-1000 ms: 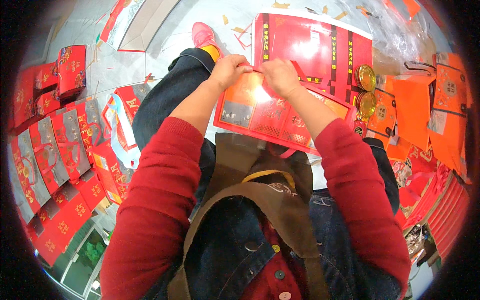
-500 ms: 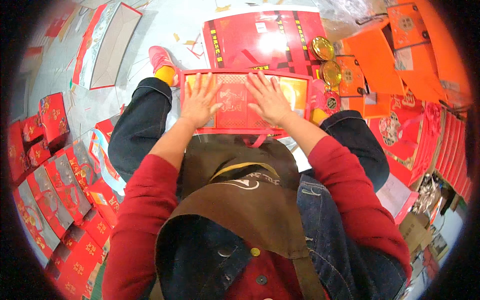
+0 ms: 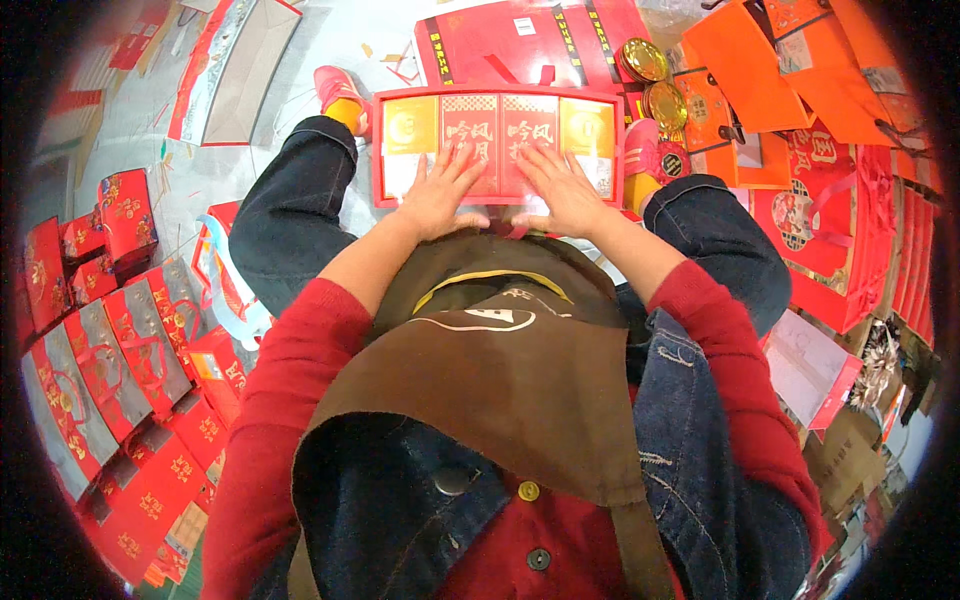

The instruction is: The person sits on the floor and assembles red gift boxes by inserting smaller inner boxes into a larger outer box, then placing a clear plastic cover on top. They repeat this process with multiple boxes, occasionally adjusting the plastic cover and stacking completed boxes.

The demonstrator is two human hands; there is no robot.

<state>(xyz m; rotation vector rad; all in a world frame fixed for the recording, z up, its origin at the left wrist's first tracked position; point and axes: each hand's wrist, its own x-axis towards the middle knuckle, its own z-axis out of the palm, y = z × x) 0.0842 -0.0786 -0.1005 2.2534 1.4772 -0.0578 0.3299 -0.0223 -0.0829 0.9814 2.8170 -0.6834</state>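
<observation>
A shallow red gift box (image 3: 376, 150) lies across in front of me, between my knees. Inside it sit red packs (image 3: 471, 108) side by side in the middle, with a gold and white pack (image 3: 410, 124) on the left and a similar gold and white pack (image 3: 586, 126) on the right. My left hand (image 3: 440, 193) lies with outstretched fingers over the near part of the left red pack. My right hand (image 3: 563, 192) does likewise over the right red pack. Both thumbs point inward at the box's near edge. Neither hand holds anything.
A large red box with black and yellow strips (image 3: 490, 45) lies beyond, beside two round gold tins (image 3: 643, 60). Orange bags (image 3: 745, 75) and red gift bags (image 3: 835, 235) crowd the right. Red bags and boxes (image 3: 110, 360) stand at left; a pale open bag (image 3: 245, 80) lies far left.
Both hands have slid toward me, from the middle of the box to its near edge. More of the packs' far parts now shows. The whole view has shifted slightly.
</observation>
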